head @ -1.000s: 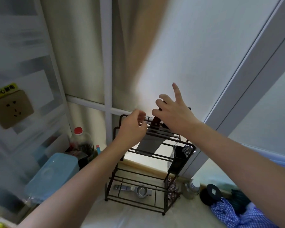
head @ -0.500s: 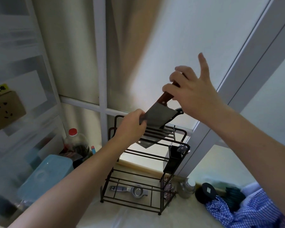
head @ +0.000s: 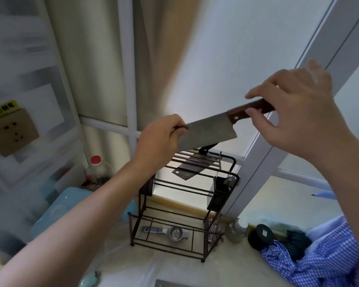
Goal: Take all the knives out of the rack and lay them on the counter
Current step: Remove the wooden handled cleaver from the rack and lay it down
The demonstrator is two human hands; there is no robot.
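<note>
A cleaver [head: 210, 129] with a brown wooden handle is held level in the air above the black wire rack [head: 187, 183]. My right hand [head: 298, 112] pinches its handle between thumb and fingers. My left hand [head: 160, 137] grips the far end of the blade. A second knife [head: 192, 165] with a black handle still hangs in the top slots of the rack, blade pointing down to the left. The pale counter [head: 153, 264] lies below, in front of the rack.
A metal squeezer [head: 170, 232] lies on the rack's bottom shelf; a black utensil cup [head: 221, 188] hangs on its right side. Left stand a red-capped bottle [head: 96, 168] and a blue container [head: 56, 212]. Right sit a metal jar [head: 236, 229], a black lid [head: 261, 237] and checked cloth [head: 319, 259].
The cleaver has come up out of the rack and turned from steep to nearly level. My right hand moved up and right with the handle; my left hand took the blade's end.
</note>
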